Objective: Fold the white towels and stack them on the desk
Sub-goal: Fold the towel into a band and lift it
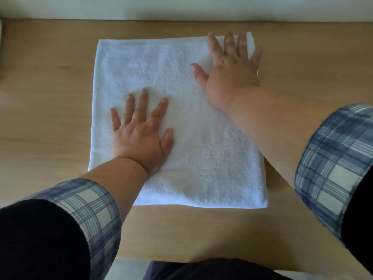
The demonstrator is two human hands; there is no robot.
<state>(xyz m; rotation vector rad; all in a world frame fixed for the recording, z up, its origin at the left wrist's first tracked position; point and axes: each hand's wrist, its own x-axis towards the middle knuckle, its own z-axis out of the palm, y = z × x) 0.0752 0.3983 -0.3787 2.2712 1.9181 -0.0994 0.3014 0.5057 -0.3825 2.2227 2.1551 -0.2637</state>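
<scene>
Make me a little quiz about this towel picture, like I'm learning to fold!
1. True or false: the left hand and the right hand both lie flat on the towel.
2. Which hand reaches the towel's far corner? A) left B) right
3. Fill in: the towel lies on a wooden ____.
Key: 1 true. 2 B. 3 desk.

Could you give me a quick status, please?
Left hand open, flat on white towel. Right hand open, flat at its far right corner. Towel lies on desk. Nothing seen in the way.
</scene>
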